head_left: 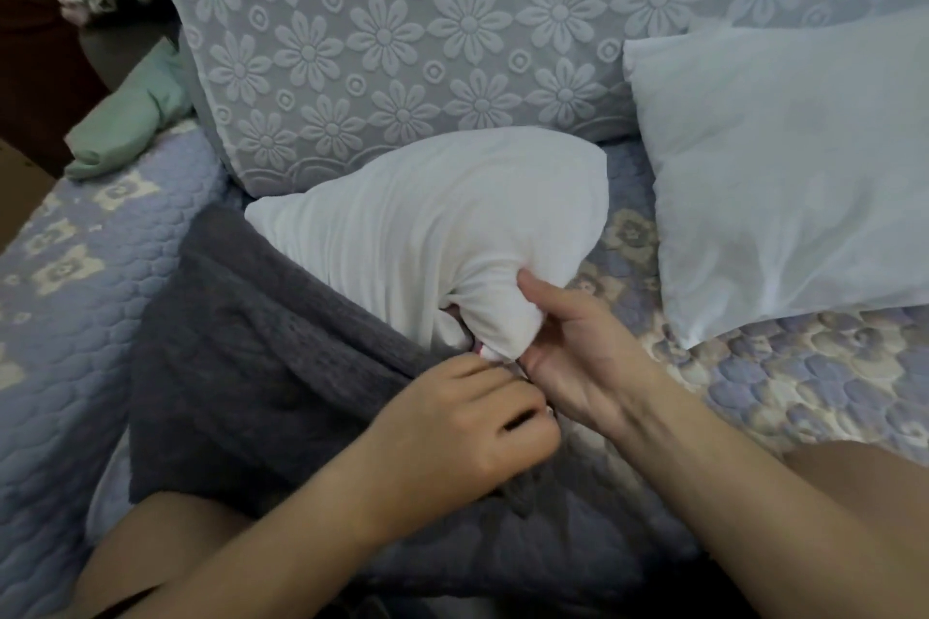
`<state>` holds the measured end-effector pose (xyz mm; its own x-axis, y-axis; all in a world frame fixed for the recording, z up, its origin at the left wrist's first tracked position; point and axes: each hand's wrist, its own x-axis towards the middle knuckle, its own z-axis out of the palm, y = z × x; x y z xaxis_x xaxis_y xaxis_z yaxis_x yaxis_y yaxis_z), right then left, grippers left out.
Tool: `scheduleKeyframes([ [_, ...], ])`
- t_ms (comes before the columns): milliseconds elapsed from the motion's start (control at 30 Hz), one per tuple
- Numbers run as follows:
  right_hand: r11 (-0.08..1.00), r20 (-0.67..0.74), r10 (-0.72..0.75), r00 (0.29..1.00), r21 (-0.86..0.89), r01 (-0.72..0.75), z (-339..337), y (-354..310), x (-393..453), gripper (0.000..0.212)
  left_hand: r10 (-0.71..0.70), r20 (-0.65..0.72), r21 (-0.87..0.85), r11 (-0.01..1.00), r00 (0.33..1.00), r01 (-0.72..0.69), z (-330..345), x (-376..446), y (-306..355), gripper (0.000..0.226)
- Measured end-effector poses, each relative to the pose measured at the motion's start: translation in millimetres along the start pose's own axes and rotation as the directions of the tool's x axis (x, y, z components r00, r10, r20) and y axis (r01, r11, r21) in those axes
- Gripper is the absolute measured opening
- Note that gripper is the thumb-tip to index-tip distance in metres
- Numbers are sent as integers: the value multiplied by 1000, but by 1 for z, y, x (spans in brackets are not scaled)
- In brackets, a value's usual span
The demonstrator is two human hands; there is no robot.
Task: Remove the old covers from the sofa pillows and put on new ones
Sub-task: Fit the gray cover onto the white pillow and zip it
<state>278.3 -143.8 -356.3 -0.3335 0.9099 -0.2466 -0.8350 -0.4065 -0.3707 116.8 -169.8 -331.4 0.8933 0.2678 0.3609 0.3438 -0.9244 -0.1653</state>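
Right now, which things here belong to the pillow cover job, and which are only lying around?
Belong to the job:
- white pillow, gripped by the right hand
- dark grey cover, gripped by the left hand
- second bare pillow, perhaps next

Only lying around:
- green cloth
- floral back cushion
- quilted sofa cover

There are no words, numbers, labels or brand names to read anywhere in this picture.
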Motion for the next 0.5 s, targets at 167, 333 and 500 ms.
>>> scheduleKeyframes([
  [167, 987, -161, -99, 982, -144, 75, -3, 9, -2, 32, -256, -167, 65, 961, 952, 269, 2, -4, 3, 16],
  [333, 905, -189, -97, 977, -425, 8, -14, 7, -15, 32, -304, -184, 74, 944, 935, 322, 3, -4, 6, 20],
  [500, 797, -160, -142, 977, -603, 17, -18, 12, -19, 32, -386, -175, 27, 918, 906, 396, 6, -15, 4, 9],
])
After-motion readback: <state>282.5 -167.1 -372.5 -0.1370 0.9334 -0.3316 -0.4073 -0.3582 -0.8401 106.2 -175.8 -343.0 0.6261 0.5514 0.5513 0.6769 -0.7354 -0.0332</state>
